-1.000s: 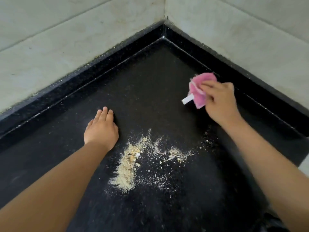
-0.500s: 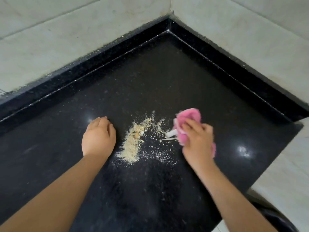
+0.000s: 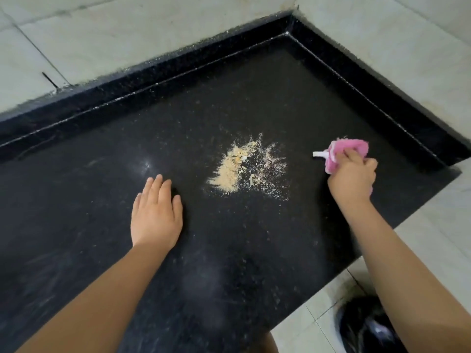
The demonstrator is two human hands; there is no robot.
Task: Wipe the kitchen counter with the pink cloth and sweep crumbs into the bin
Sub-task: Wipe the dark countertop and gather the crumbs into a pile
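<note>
- The left hand (image 3: pixel 155 215) is laid flat, fingers straight, on the desk (image 3: pixel 254 98).
- The cloth (image 3: pixel 339 155) is gripped by the right hand (image 3: pixel 353 178), right of the crumbs (image 3: pixel 230 171).

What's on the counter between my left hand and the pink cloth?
In the head view, the pile of crumbs and scattered powder lie between the left hand and the pink cloth on the black counter.

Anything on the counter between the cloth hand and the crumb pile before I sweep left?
Nothing visible. The right hand grips the pink cloth to the right of the crumbs, with only bare black counter between them. The left hand rests flat on the pile's far side, apart from it.
</note>
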